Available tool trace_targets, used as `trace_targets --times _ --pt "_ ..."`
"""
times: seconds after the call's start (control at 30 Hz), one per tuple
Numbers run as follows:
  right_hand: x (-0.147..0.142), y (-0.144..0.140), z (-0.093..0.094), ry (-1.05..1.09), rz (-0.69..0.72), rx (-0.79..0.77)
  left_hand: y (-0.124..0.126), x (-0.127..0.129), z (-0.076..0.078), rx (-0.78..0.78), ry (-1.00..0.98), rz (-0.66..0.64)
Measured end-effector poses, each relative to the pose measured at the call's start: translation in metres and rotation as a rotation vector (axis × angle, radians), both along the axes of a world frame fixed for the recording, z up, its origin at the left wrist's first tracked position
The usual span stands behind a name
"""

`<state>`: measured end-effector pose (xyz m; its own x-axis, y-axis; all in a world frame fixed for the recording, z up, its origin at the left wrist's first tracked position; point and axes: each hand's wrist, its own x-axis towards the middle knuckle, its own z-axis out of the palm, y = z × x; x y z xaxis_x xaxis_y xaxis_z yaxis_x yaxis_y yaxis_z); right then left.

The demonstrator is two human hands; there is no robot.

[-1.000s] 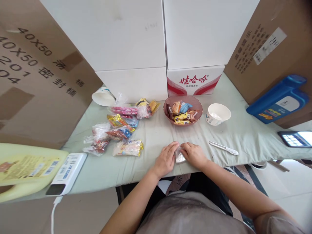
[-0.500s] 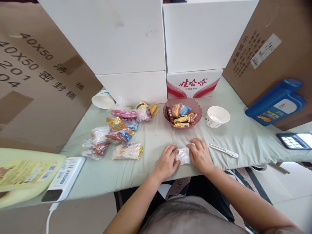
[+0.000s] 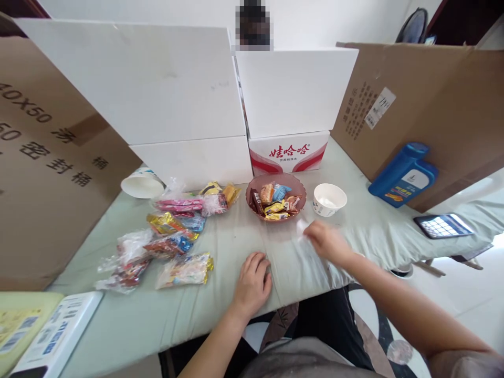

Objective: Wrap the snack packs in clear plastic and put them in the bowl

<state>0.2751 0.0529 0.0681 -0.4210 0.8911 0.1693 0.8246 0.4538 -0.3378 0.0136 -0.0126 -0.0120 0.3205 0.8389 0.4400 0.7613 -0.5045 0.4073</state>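
My left hand [image 3: 253, 282] lies on the table cloth near the front edge, palm down with fingers stretched out, holding nothing. To its right, my right hand [image 3: 326, 242] is raised a little and pinches a small clear plastic wrapper [image 3: 302, 228], blurred by motion. The wrapper is just in front of a pink glass bowl [image 3: 276, 216] of wrapped snacks and a white paper cup [image 3: 329, 201]. My right forearm mostly hides the white utility knife.
Bagged snacks [image 3: 167, 245] are heaped on the left, near a tipped paper cup [image 3: 142, 185]. White boxes [image 3: 189, 163] wall the back. On the right are a blue bottle [image 3: 405, 176] and a phone [image 3: 443, 226]. A white power bank [image 3: 55, 331] lies front left. A person's head shows behind the boxes.
My right hand has lifted the clear wrapper off the table and moved it forward, towards the bowl and cup. My left hand has let go and rests flat. The view has tilted up.
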Motion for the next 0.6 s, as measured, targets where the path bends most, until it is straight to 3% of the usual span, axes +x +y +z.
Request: trace_targets --times 0.07,0.13,0.17,0.23,0.33,0.47,0.6 --pt "0.024 0.035 0.026 -0.047 -0.258 0.065 0.001 0.0 -0.001 -0.004 0.016 0.002" --pt "0.04 0.071 0.044 -0.228 -0.458 -0.125 0.001 0.001 -0.001 -0.007 0.031 0.007" --pt "0.044 0.088 0.048 -0.262 -0.484 -0.198 0.001 0.001 -0.001 -0.008 0.038 0.005" --pt "0.045 0.116 0.046 -0.313 -0.472 -0.365 0.001 0.001 -0.001 -0.014 0.05 -0.001" --pt "0.039 0.141 0.029 -0.333 -0.393 -0.555 0.001 0.001 0.0 -0.036 0.06 -0.003" --pt "0.036 0.146 0.011 -0.342 -0.313 -0.683 -0.001 0.003 0.005 -0.09 0.056 0.009" --pt "0.041 0.14 0.007 -0.317 -0.259 -0.681 -0.002 0.006 0.007 -0.129 0.045 0.007"
